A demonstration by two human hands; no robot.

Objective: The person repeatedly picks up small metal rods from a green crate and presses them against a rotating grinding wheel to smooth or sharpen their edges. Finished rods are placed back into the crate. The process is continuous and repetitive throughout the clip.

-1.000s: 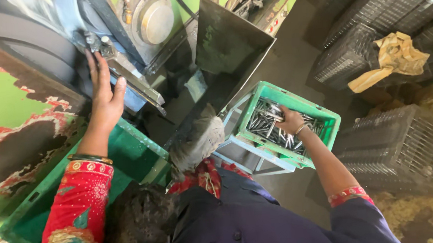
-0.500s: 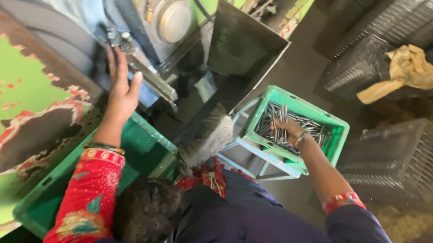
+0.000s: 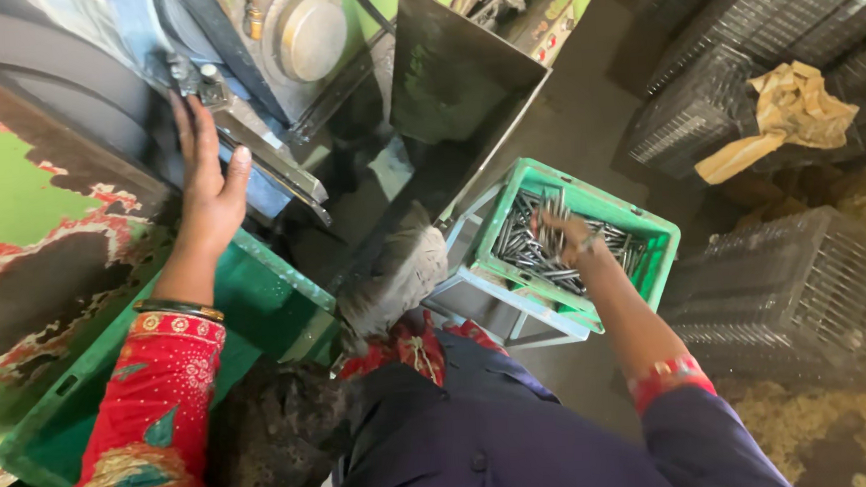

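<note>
Beside a worn green press machine (image 3: pixel 21 229), a person is seen from above with both arms spread. The left hand (image 3: pixel 207 177) is held open, fingers spread flat against a metal bracket (image 3: pixel 268 168) on the machine front, just under a round steel cap (image 3: pixel 313 42). To the right of the machine, the right hand (image 3: pixel 565 237) is lowered into a small green crate (image 3: pixel 659 260) filled with short metal rods (image 3: pixel 528 243); its fingers are curled among the rods, though it cannot be told whether any are actually gripped (the palm is turned away from the camera). The crate is set on a pale metal stand (image 3: pixel 502 304). A larger green crate (image 3: pixel 82 405) lies directly below the machine, under the red sleeve (image 3: pixel 153 421). A dark sheet-metal chute (image 3: pixel 453 82) is tilted between the machine and the small crate. Farther right of the machine, black wire baskets (image 3: pixel 807 291) are stacked, one draped with a yellow cloth (image 3: pixel 781 112).

A risk is judged here: with an open palm resting so near moving parts, fingers could be pinched, and loosely gathered rods could be spilled from the crate.
</note>
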